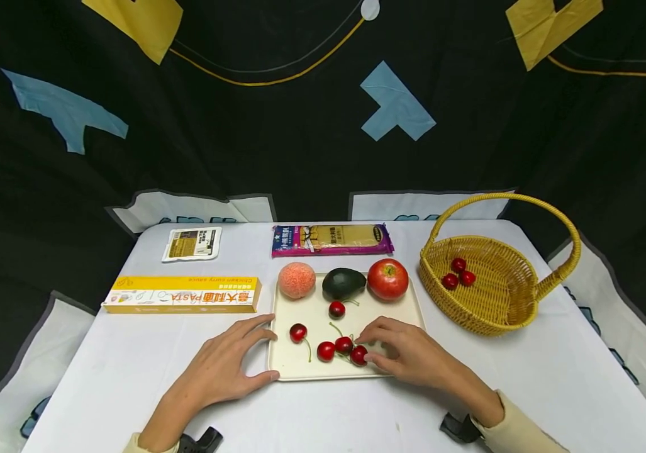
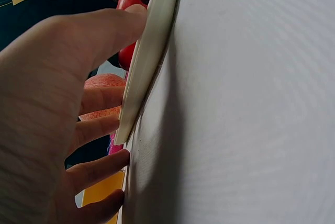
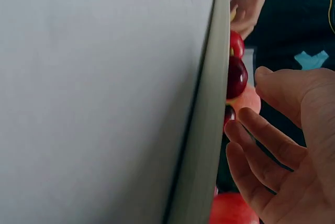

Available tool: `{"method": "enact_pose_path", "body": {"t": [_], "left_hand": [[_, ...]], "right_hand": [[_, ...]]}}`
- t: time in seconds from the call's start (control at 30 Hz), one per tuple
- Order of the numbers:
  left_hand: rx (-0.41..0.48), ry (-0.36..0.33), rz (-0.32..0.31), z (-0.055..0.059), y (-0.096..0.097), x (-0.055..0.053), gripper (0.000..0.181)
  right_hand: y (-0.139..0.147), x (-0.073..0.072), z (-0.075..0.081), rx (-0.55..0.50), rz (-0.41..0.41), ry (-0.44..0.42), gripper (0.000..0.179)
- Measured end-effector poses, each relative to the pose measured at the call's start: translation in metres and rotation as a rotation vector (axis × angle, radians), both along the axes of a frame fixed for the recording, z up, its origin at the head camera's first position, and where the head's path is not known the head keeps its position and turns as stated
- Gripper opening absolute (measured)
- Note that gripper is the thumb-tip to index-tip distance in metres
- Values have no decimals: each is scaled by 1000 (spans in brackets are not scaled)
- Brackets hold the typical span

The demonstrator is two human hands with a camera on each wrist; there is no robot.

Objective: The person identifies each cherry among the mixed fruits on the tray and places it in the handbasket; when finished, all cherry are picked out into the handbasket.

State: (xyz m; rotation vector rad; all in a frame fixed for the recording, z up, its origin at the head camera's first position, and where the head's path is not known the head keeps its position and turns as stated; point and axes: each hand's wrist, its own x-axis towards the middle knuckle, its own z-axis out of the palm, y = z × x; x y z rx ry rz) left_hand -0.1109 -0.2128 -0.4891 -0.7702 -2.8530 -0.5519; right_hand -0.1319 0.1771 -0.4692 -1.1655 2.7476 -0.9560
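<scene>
Head view: the bare right hand (image 1: pixel 407 353) is at four o'clock of a cream rectangular tray (image 1: pixel 291 366), thumb and fingertips parted about a glossy dark-red round cherry (image 1: pixel 359 356) at five o'clock on it. Right wrist view shows daylight between thumb and fingers — no grip; whether a fingertip brushes the fruit, I can't tell.

Trouble lurks at this end! A second shiny red cherry (image 1: pixel 343 345) sits tight against the first, at its ten o'clock, thin green stems lying among them; a pinch that catches a stem could drag both. A third round red cherry (image 1: pixel 325 351), out at nine o'clock, could roll if the cluster gets nudged. And that skin looks slick — squeeze off-centre and the cherry might squirt away over the low rim at six o'clock.

Over at nine o'clock, the bare left hand (image 1: pixel 226 362) has its fingers spread, thumb and fingertips at the tray's edge, nothing clasped. Push too hard there and the tray could slide toward three o'clock, spoiling the right hand's aim.

Wide at two o'clock stands a yellow woven basket (image 1: pixel 441 307), three red cherries (image 1: pixel 467 278) inside. Its tall arched handle could snag a wrist that crosses low.
</scene>
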Motion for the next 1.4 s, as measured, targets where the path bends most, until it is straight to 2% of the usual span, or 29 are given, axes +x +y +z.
{"method": "enact_pose_path", "body": {"t": [0.27, 0.7, 1.0, 1.17, 1.4], "left_hand": [[6, 10, -6, -1, -1, 0, 55], [10, 11, -3, -2, -1, 1, 55], [9, 8, -2, -2, -1, 1, 54], [13, 3, -5, -2, -1, 0, 55], [11, 7, -5, -3, -1, -1, 54]], "right_hand": [[-6, 6, 1, 70, 39, -10, 24], [-2, 5, 6, 69, 30, -31, 23], [14, -3, 21, 20, -12, 12, 28], [23, -5, 29, 3, -64, 26, 32], [43, -13, 39, -43, -130, 123, 35]]}}
